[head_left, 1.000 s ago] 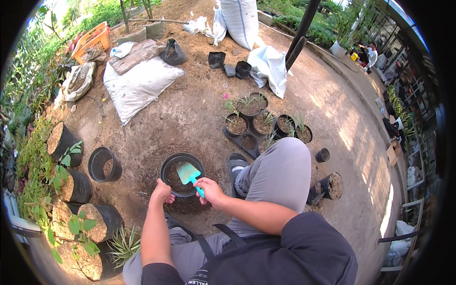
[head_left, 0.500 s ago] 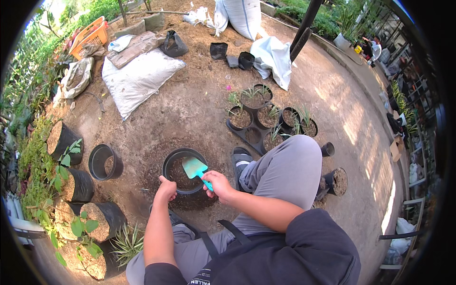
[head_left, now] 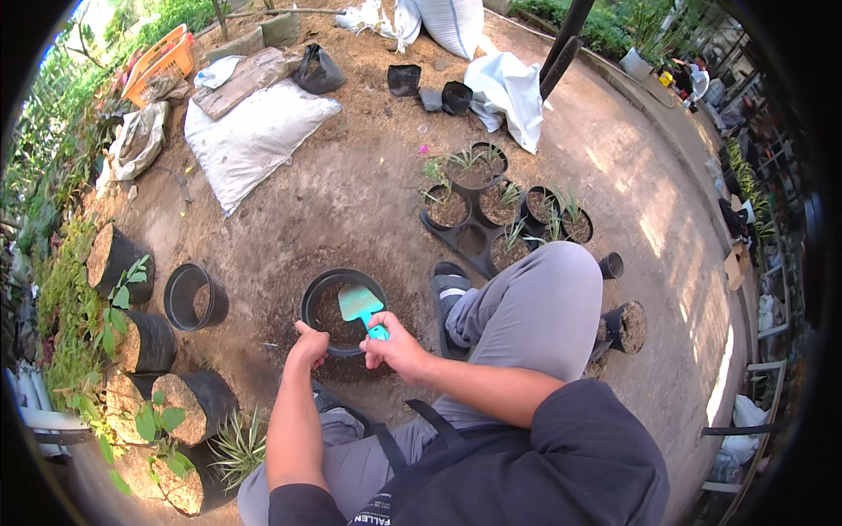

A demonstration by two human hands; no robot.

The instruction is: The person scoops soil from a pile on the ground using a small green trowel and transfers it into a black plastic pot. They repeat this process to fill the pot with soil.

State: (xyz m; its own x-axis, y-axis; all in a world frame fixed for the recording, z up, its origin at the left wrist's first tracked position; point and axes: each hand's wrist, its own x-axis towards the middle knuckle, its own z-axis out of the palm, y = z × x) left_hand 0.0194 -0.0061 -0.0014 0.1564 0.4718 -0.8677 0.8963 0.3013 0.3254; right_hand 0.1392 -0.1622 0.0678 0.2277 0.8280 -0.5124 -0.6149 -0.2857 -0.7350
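While soil [head_left: 327,317] is apparently worked, trowel [head_left: 359,303] is gripped by right hand [head_left: 393,348], pot [head_left: 312,294] by left hand [head_left: 310,344] at seven o'clock; steadying is needed next.

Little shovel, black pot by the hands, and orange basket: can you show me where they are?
Little shovel [head_left: 359,303]: head view, on its blade.
Black pot [head_left: 338,273]: head view, on its far rim.
Orange basket [head_left: 170,64]: head view, on its side.

The turquoise trowel [head_left: 362,310] has turned slightly (blade [head_left: 359,301] pointing straighter ahead).
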